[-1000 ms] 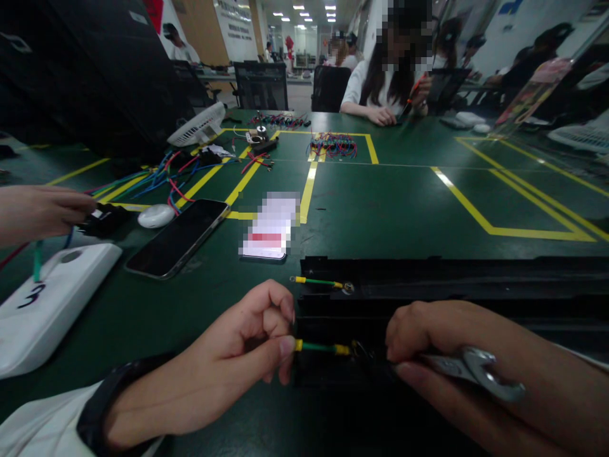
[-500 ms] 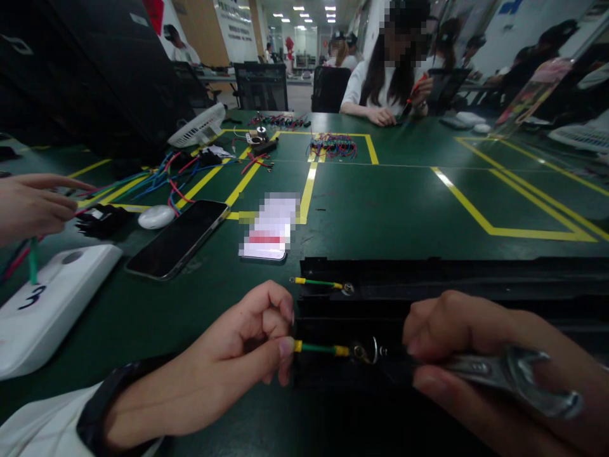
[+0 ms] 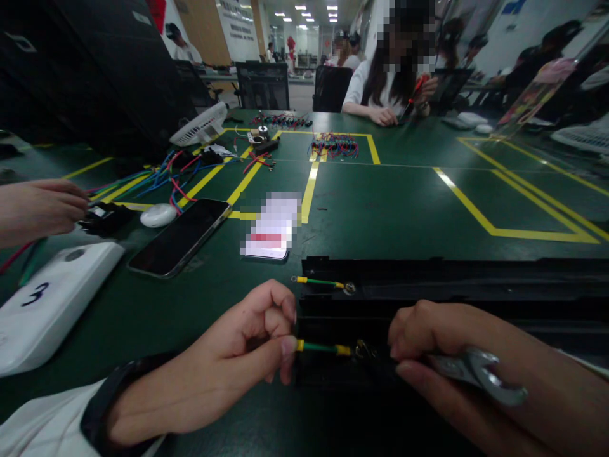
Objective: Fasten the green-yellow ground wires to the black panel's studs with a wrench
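Note:
My left hand (image 3: 259,343) pinches the yellow near end of a short green wire (image 3: 321,347) between thumb and fingers. The wire's other yellow end meets a round metal fastening (image 3: 364,349) on a long black channel (image 3: 328,374). Closed around a metal wrench (image 3: 480,374) is my right hand (image 3: 442,362); the open jaw points back toward me, and the wrench's working end is hidden by my fingers and the dark channel. A second black channel (image 3: 428,282) lies just behind, with a similar green wire (image 3: 320,282) fixed to it.
Beyond the channels lie a lit phone (image 3: 271,228) and a dark phone (image 3: 181,238). At left are a white box (image 3: 57,304) marked 3 and another person's hand (image 3: 42,212). Bundled wires (image 3: 333,146) lie farther back, where a co-worker (image 3: 380,95) sits.
My right hand has moved left with the wrench, closer to the fastening, and the wrench has turned. My left hand stays in place. The other person's hand at left has shifted slightly.

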{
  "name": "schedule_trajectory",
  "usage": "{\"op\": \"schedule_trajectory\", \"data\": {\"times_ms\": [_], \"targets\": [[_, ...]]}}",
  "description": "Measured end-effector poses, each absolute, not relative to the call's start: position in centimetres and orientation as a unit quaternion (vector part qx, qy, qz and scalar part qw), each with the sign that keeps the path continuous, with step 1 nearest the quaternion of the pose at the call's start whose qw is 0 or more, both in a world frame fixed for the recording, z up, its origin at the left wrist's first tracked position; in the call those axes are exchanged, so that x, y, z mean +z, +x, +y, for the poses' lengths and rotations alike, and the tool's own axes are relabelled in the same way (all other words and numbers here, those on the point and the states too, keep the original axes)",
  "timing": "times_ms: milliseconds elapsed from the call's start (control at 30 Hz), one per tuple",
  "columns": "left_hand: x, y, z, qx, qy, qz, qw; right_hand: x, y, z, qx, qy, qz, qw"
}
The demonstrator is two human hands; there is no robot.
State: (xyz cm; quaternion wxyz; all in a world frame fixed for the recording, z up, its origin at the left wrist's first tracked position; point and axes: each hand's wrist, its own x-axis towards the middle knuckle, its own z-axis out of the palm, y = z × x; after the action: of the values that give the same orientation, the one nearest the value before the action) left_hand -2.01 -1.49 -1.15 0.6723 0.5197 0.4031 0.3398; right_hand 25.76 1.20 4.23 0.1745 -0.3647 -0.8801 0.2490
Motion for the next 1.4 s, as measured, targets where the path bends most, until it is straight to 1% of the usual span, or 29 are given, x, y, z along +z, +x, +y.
{"op": "schedule_trajectory", "data": {"times_ms": [233, 433, 633, 800, 1000, 1267, 1400], "targets": [[-1.5, -2.1, -1.4, 0.341, 0.530, 0.404, 0.664, 4.9, 25.6, 1.7, 0.274, -0.371, -0.877, 0.139], [-1.7, -2.3, -1.5, 0.333, 0.536, 0.406, 0.661, 4.9, 26.0, 1.5, 0.316, -0.392, -0.841, 0.195], [-1.6, -2.4, -1.6, 0.327, 0.545, 0.412, 0.653, 4.1, 26.3, 1.1, 0.276, -0.394, -0.854, 0.197], [-1.3, -2.1, -1.5, 0.329, 0.537, 0.415, 0.656, 3.6, 25.9, 1.1, 0.241, -0.363, -0.880, 0.190], [-1.3, -2.1, -1.6, 0.326, 0.531, 0.411, 0.665, 3.9, 25.6, 0.9, 0.239, -0.364, -0.876, 0.208], [-1.8, -2.3, -1.5, 0.325, 0.544, 0.406, 0.658, 4.3, 25.9, 1.2, 0.266, -0.388, -0.870, 0.147], [-1.9, -2.4, -1.5, 0.327, 0.544, 0.408, 0.657, 4.8, 25.9, 1.7, 0.272, -0.379, -0.871, 0.156]]}}
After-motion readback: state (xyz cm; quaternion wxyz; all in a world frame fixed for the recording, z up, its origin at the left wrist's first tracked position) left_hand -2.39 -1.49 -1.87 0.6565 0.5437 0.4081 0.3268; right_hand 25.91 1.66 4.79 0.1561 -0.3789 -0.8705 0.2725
